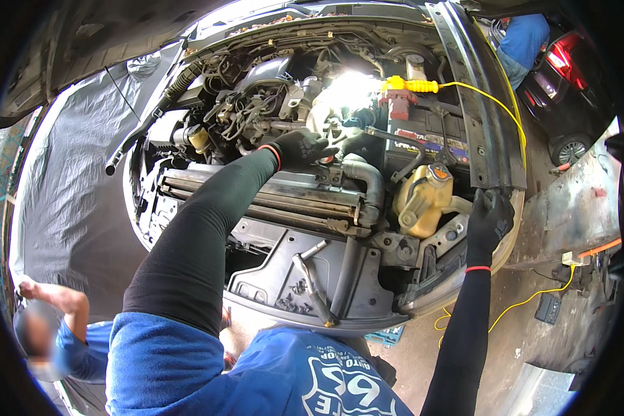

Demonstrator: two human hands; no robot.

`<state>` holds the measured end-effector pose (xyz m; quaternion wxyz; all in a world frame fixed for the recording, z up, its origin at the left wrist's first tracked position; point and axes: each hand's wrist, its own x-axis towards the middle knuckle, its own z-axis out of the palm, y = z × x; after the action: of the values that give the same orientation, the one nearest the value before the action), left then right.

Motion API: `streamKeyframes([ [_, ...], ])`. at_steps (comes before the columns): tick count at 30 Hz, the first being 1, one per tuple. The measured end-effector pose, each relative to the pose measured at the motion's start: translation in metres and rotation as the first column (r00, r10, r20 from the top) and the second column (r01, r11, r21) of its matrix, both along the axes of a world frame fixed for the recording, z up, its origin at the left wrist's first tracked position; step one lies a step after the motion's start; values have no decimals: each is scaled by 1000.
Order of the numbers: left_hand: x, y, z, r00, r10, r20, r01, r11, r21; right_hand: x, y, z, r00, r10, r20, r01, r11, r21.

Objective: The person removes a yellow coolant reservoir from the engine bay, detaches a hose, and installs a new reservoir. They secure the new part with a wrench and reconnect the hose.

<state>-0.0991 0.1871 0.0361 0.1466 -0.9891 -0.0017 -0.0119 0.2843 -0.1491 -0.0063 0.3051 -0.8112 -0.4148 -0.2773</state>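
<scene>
My left hand [299,148], in a black glove, reaches over the radiator [256,197] into a car's engine bay. Its fingers are closed around something small beside the radiator hose [364,173]; what it is I cannot make out. At the right, my right hand [491,216], also gloved, has its fingers curled at the front end of the fender edge [489,166]. A yellowish coolant reservoir [426,200] with an orange-marked cap stands between the hands. Behind it sits the battery [423,132], with a ratchet-like tool [393,139] lying across its front.
A lit work lamp with yellow handle [414,85] shines over the engine, its cord trailing over the fender. A ratchet [312,288] and several bolts [295,301] lie on the black front cover [267,274]. A person [66,333] is at the lower left, another [525,40] by a dark car [568,90].
</scene>
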Motion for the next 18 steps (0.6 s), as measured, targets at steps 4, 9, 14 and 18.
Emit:
streamKeyframes([
  [4, 14, 20, 5, 985, -135, -108, 148, 981, 124, 4, 0, -6, 998, 28, 48, -29, 1000, 5],
  [9, 24, 21, -5, 981, -104, -163, 126, 983, 131, 10, 1, -21, 992, 42, 122, -56, 993, 107],
  [14, 22, 9, -16, 989, 46, -141, -40, 998, 42, 14, -1, -25, 995, 4, 104, -3, 1000, -8],
  [18, 20, 0, -23, 989, 143, -46, -144, 990, -12, 9, -1, -22, 995, -42, 93, 49, 997, -67],
])
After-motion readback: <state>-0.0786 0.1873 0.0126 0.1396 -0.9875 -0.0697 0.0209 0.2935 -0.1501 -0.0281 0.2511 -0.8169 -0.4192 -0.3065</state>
